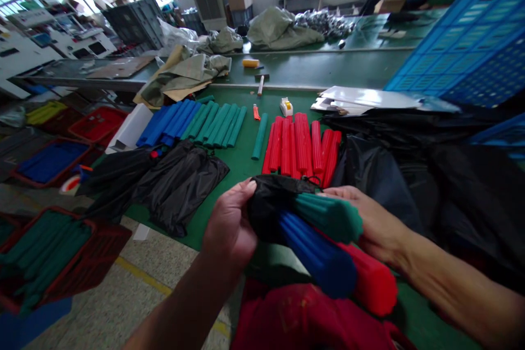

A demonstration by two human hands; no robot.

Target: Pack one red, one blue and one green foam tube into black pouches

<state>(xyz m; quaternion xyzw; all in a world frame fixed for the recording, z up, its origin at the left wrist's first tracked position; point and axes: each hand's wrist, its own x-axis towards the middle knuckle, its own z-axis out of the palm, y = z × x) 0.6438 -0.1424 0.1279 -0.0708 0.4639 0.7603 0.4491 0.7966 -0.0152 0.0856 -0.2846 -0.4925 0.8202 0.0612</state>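
Observation:
My left hand is closed on the edge of a black drawstring bag, its thumb on top of the cloth. Out of the bag's mouth, toward me, stick a green ribbed rod, a blue ribbed rod and a red ribbed rod. On the other side, my right hand is closed at the bag's rim beside the green rod; its fingers are partly hidden behind that rod. Just beyond the bag, several red rods lie on the green table, with a single green rod to their left.
Blue rods and more green rods lie at left, near black bags. A tape dispenser, orange cutter and hammer lie farther back. A blue crate stands at right; a red basket is at lower left.

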